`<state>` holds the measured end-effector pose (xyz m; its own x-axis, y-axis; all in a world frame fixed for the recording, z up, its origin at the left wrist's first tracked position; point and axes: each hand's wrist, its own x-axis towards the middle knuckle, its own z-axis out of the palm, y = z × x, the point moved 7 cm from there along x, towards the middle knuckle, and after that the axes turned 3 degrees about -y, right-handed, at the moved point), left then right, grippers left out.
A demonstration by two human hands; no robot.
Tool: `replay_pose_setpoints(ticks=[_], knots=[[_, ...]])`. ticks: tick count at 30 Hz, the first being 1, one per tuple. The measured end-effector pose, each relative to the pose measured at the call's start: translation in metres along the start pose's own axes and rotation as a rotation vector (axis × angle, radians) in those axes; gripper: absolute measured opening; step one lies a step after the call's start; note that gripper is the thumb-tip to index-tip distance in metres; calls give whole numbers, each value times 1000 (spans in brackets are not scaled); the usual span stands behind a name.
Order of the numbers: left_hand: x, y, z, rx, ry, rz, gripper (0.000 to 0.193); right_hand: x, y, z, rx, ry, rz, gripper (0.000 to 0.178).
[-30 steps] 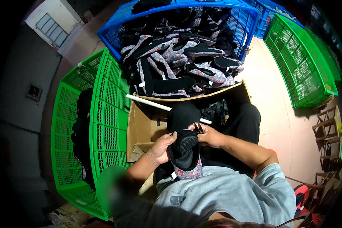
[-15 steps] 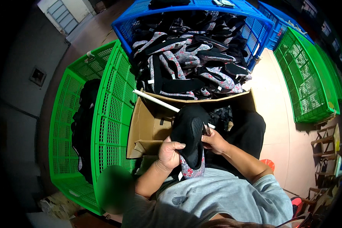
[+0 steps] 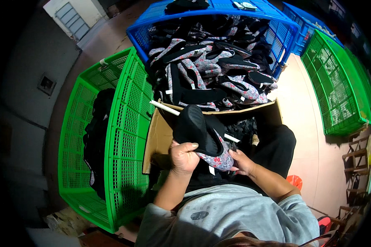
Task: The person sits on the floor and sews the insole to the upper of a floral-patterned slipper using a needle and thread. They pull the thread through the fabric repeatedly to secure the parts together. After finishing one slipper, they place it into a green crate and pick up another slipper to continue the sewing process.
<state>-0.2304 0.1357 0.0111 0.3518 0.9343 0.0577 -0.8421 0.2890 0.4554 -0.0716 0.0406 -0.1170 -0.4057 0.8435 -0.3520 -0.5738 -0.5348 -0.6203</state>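
Observation:
Between my hands, above my lap, I hold a slipper (image 3: 221, 160) with a grey, red-flowered upper, a black inside and a small white tag. My left hand (image 3: 184, 157) grips its side, thumb on top and the other fingers mostly hidden beneath. My right hand (image 3: 243, 162) closes on the flowered end, with thumb and fingertips against the fabric. Just beyond the slipper, a white rod (image 3: 164, 108) lies across an open cardboard box (image 3: 160, 131); the slipper hides the rod's middle.
A blue crate (image 3: 282, 45) full of similar flowered slippers stands ahead. On the left is a green crate (image 3: 125, 123) with dark items inside. Another green crate (image 3: 338, 90) stands at the right, near wooden stools (image 3: 354, 158) and a red object (image 3: 294, 181).
The slipper has turned: its patterned sole faced up before, and now its opening and flowered upper show. My right hand moved from its side to the flowered end. A dark metallic tool there is no longer visible.

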Motion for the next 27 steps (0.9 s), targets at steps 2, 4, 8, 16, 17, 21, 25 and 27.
replay_pose_setpoints(ticks=[2, 4, 8, 16, 17, 21, 25, 27], knots=[[6, 4, -9, -29, 16, -23, 69, 0, -4, -3, 11, -93, -51, 53], [11, 6, -29, -28, 108, -34, 67, -2, -15, -7, 18, -25, -157, 55], [9, -17, -87, -89, 353, -268, 42, -7, -42, 0, 51, 79, -285, 52], [-26, 46, -102, 610, 623, 371, 39, -16, -64, -14, -319, 251, -566, 43], [-31, 55, -82, 774, 595, 521, 40, -17, -67, -12, -356, 250, -585, 43], [-39, 49, -7, 1290, 337, 817, 43, -29, -84, -10, -649, 334, -721, 38], [-23, 14, 53, 1758, -98, 747, 25, -27, -80, -8, -633, 270, -648, 39], [-10, -4, 81, 1815, -291, 623, 25, -29, -79, -8, -609, 266, -690, 39]])
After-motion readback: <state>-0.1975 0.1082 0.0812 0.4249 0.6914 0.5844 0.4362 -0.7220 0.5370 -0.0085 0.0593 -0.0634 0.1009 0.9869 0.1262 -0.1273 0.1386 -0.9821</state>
